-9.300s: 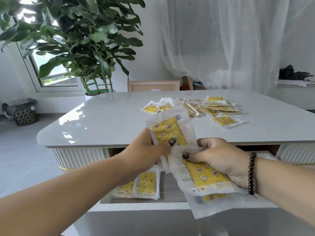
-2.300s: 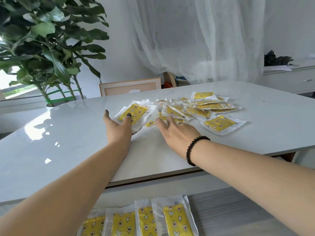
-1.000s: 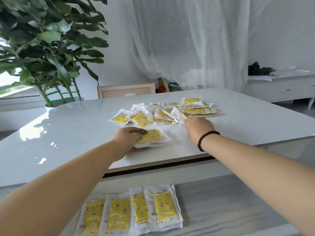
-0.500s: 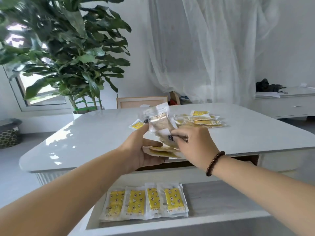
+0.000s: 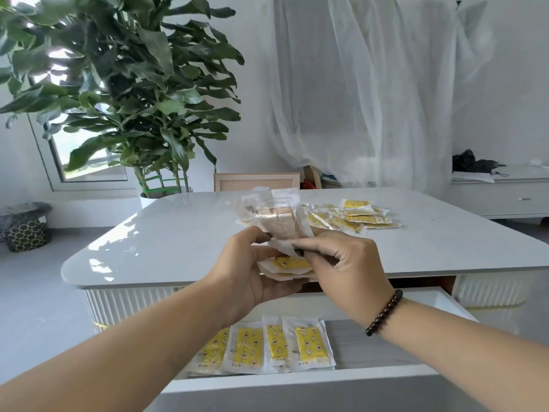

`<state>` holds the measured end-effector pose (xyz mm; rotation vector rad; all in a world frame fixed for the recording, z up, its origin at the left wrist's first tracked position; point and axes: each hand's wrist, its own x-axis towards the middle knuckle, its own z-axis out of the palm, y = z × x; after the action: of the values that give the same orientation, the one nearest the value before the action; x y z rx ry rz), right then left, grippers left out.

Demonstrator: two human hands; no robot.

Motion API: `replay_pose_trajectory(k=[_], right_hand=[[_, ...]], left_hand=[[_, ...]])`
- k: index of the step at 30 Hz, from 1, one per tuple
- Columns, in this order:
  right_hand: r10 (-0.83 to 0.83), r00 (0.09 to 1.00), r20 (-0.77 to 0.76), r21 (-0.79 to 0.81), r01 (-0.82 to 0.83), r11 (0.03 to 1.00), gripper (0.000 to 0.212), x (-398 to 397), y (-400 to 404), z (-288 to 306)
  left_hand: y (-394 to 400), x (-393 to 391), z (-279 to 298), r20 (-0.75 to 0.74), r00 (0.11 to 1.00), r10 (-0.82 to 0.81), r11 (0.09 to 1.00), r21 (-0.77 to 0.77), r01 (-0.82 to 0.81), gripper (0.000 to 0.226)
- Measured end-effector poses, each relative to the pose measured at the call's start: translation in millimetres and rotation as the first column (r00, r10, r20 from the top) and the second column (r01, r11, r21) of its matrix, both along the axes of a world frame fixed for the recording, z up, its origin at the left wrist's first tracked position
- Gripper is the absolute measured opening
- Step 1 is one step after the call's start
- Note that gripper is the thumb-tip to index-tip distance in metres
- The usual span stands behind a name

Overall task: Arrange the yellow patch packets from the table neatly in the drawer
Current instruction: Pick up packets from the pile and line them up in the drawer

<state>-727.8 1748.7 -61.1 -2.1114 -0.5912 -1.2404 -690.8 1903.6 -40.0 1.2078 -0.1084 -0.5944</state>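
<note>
Held packets: motion-blurred, count unclear; left hand and right hand both grasp them above the drawer, forearms hiding its left row end.

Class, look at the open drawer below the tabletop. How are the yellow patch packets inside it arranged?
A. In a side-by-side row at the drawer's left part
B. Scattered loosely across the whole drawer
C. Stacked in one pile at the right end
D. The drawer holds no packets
A: the yellow patch packets lie flat in a slightly overlapping row in the left part of the drawer, whose right part shows bare grey bottom.
</note>
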Motion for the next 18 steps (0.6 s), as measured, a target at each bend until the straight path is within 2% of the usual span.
replay_pose_trajectory(k=[5, 7, 10, 15, 17, 18], right_hand=[[0.021, 0.996, -0.091, -0.13, -0.033, 0.991, 0.029, 2, 8, -7], [-0.022, 0.993, -0.117, -0.159, 0.004, 0.987, 0.033, 5, 8, -4], [-0.13, 0.98, -0.15, -0.12, 0.113, 0.986, 0.039, 6, 0, 6], [-0.131, 0.843, -0.521, -0.009, 0.148, 0.989, 0.057, 0, -18, 18], [-0.129, 0.804, -0.581, -0.003, 0.156, 0.988, 0.055, 3, -26, 16], [-0.139, 0.796, -0.59, -0.011, 0.164, 0.986, 0.047, 4, -29, 14]], left_hand=[[-4, 4, -9, 0.069, 0.991, 0.113, 0.99, 0.078, -0.118, 0.026], [-4, 7, -12, 0.093, 0.99, 0.105, 0.986, 0.123, -0.116, 0.025], [-1, 13, -14, 0.135, 0.983, 0.122, 0.972, 0.184, -0.146, 0.023], [11, 25, -14, 0.244, 0.961, 0.133, 0.929, 0.307, -0.207, 0.02], [16, 30, -15, 0.288, 0.95, 0.121, 0.906, 0.358, -0.224, 0.02], [18, 31, -16, 0.306, 0.946, 0.109, 0.896, 0.381, -0.227, 0.021]])
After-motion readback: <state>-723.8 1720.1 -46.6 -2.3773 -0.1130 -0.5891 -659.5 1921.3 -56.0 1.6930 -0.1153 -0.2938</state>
